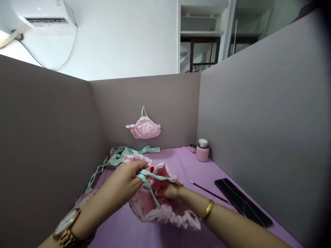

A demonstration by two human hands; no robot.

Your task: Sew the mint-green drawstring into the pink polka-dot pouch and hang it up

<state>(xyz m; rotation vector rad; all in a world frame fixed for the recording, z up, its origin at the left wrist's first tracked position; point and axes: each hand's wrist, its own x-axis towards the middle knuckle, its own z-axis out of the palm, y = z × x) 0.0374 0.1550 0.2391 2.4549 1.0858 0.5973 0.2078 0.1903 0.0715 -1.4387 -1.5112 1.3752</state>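
Observation:
A pink dotted cloth piece [141,206] with gathered edges and mint-green straps is held up over the purple cloth. My left hand [134,170] is closed on its upper edge, with a mint strap looped by the thumb. Reaching into the fold of the cloth, my right hand [167,191] has its fingers mostly hidden, so their grip does not show. A similar pink dotted piece [145,128] hangs by its mint strap on the grey back panel.
Grey panels [258,113] stand on three sides. Mint and patterned fabric strips [121,156] lie at the back left, with more pink cloth [86,198] nearer. A pink jar [202,151], a small round container [193,148], a red pencil [209,192] and a black phone-like slab [241,201] lie right.

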